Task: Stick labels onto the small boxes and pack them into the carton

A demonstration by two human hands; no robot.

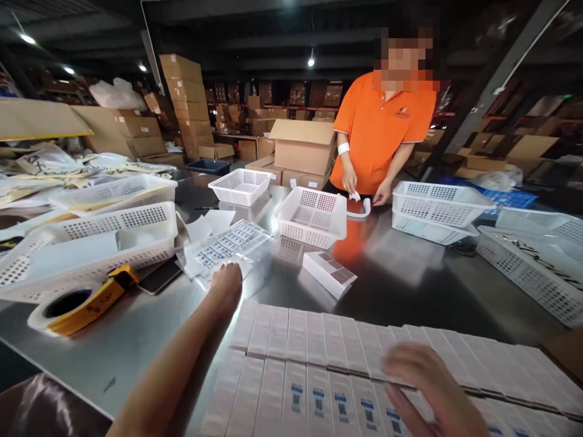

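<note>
Both hands are out over a steel table (410, 285). The left hand (226, 284) is stretched forward, fingers bent down onto a clear sheet of labels (228, 243) at the sheet's near edge; how firmly it grips I cannot tell. The right hand (430, 379), blurred, hovers open with fingers spread just above rows of small white boxes (314, 346) that fill the near edge of the table; it holds nothing.

One loose box (328, 271) lies apart, further in. A tape dispenser (77, 303) sits at the left beside white baskets (312, 215). Across the table a person in an orange shirt (382, 130) handles a white strip (359, 209). Behind, cartons (186, 103) stand stacked in a dim warehouse.
</note>
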